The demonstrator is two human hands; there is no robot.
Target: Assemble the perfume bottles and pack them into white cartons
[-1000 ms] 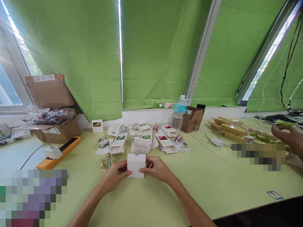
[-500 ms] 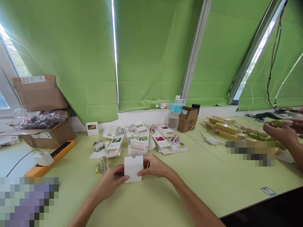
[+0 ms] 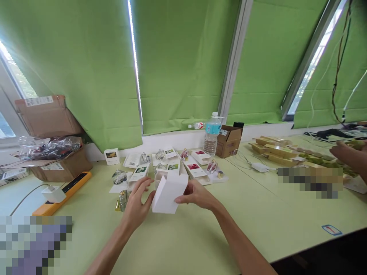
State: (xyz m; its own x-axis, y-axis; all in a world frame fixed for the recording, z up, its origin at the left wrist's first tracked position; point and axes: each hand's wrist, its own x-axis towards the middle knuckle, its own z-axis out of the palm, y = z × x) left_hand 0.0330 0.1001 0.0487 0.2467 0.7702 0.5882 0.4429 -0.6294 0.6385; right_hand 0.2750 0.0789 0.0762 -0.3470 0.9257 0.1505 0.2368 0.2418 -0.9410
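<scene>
My right hand (image 3: 198,195) pinches the right side of a small white cardboard box (image 3: 171,194), held tilted above the table. My left hand (image 3: 138,203) is at the box's left side with its fingers apart; its thumb tip is by the box edge, and whether it touches I cannot tell. Left of that hand stands a small glass bottle (image 3: 123,198), with a gold cap (image 3: 117,205) beside it. Behind the box lie several opened white boxes with pictures, such as one with a red picture (image 3: 194,167). Among them are faceted glass bottles, one of them pinkish (image 3: 212,166).
A closed picture box (image 3: 112,156), a large water bottle (image 3: 210,143) and a brown carton (image 3: 228,142) stand along the wall. At left are an orange power strip (image 3: 75,188) and an open carton (image 3: 61,168). Another person's hand (image 3: 349,154) is over yellow trays (image 3: 276,151) at right.
The white box has turned and tilted, now showing a second side, and has shifted slightly right and up. My left hand has loosened its pinch and spread its fingers.
</scene>
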